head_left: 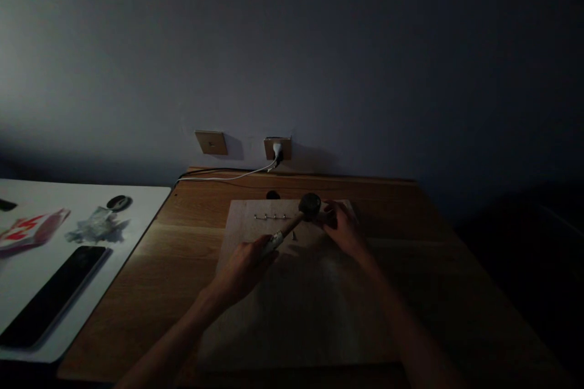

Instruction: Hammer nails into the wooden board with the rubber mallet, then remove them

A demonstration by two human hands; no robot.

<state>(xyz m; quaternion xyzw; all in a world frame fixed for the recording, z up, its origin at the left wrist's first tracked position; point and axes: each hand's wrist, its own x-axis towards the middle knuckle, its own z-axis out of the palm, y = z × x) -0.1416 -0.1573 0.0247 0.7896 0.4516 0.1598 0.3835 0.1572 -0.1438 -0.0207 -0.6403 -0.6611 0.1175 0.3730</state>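
Observation:
My left hand (pixel 250 258) is wrapped round the pale grip of a hammer (pixel 292 225). The dark, rounded head of the hammer (pixel 310 206) is raised over the far part of a light wooden board (pixel 292 310). Right beside that head is my right hand (pixel 342 225), fingers drawn together near the board's far right corner; what they pinch, if anything, is hidden by the hammer head and the dark. Several small nails (pixel 274 217) stand in a row on the board, left of the hammer head. A small pointed metal piece (pixel 294 236) sits below the handle.
The board lies on a wooden table (pixel 182 255) against a wall. A round dark object (pixel 272 194) is behind the board. Cables run to a socket (pixel 283 149). On a white surface (pixel 137 200) at left are a phone (pixel 55 295), crumpled plastic (pixel 98 225) and a red-and-white packet (pixel 31 228).

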